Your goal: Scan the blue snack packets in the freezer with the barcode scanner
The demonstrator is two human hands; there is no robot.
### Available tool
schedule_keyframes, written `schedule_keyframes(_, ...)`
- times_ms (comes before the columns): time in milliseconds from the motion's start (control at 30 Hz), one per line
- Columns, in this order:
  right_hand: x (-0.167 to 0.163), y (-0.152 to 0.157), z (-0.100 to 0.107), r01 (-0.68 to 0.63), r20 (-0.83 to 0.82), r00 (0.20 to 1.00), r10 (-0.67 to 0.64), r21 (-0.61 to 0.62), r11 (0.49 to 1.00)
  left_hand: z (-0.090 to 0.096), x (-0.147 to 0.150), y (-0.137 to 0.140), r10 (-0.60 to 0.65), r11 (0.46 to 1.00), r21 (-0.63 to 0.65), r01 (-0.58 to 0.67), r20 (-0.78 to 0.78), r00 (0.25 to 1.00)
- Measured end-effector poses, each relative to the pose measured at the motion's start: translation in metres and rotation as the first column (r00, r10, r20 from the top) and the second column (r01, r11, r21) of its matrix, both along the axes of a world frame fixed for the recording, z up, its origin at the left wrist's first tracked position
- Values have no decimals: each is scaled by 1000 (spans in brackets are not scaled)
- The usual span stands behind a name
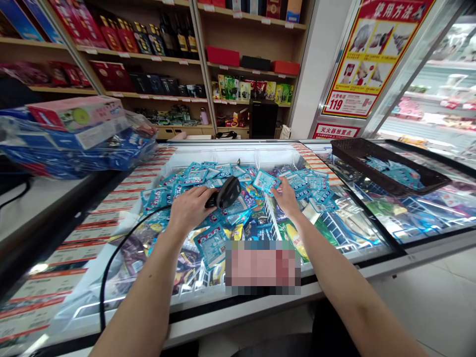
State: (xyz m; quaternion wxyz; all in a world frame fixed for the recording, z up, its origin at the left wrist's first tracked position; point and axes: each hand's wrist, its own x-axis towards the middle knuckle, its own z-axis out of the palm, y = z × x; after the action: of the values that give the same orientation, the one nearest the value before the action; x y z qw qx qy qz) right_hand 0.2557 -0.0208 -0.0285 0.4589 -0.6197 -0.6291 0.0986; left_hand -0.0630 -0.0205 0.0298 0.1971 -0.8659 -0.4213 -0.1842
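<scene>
My left hand [191, 207] is wrapped round the handle of a black barcode scanner [228, 192], whose cable trails down to the left. Between the fingers of my right hand [287, 198] is a light blue packet [265, 181], its pale printed panel turned upward. The scanner's head is just left of that packet, apart from it. Many similar blue packets [213, 244] are spread over the glass top of a chest freezer [143, 178], on both sides of my hands. A blurred patch hides part of the freezer's front edge.
A brown basket [386, 166] with several blue packets stands on the right. Plastic-wrapped boxes [78, 134] are stacked at the left. Price labels [89, 238] line the glass. Behind the freezer rise shelves [148, 54] of boxes and bottles.
</scene>
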Motion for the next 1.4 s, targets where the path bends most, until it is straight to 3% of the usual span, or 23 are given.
schedule_keyframes(200,3,5,-3,-21,-172,985,33,69,997,1,17,-8,-124,990,-62,126,37,992)
schedule_keyframes(333,4,6,-5,-40,-247,968,54,61,997,-1,23,-11,-136,986,-98,138,24,990)
schedule_keyframes(1400,2,3,-3,-13,-206,978,13,1,1000,-6,26,-8,-105,987,-123,106,16,994)
